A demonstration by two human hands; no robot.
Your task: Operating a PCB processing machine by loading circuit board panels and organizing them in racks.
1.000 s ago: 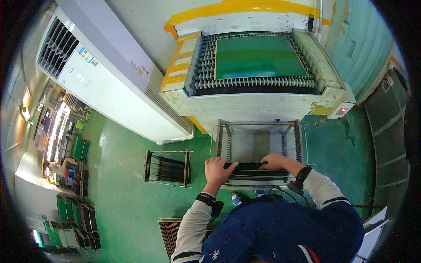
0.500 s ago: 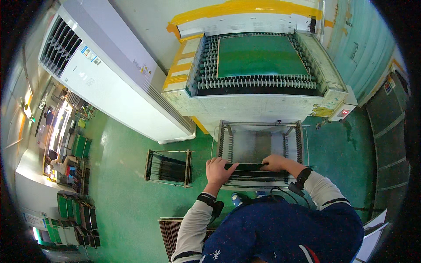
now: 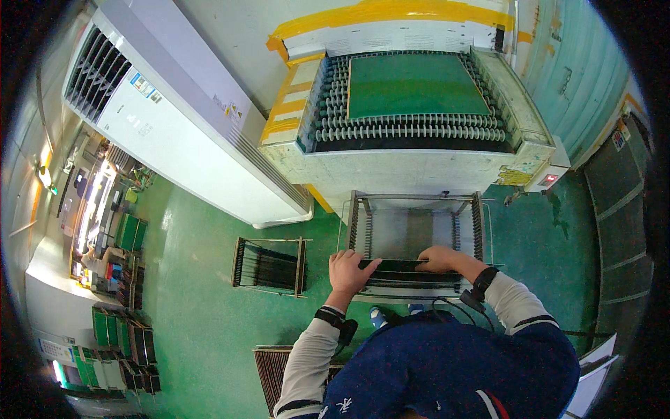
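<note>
Both hands are at the near side of a metal slotted rack that stands below a roller machine. My left hand is closed at the left end of a thin dark panel, its thumb along the top edge. Toward the right end, my right hand has its fingers curled over the same panel. The panel stands on edge in the rack, seen nearly edge-on, with more dark edges close in front of it. Beyond, a flat green board lies on the rollers.
A smaller rack of dark panels stands on the green floor to the left. Another stack of panels is by my left forearm. A tall white air conditioner stands at the upper left. Dark framed panels line the right.
The green board on the rollers has shifted slightly away from me, baring more of the near rollers. Both hands keep their places on the dark panel.
</note>
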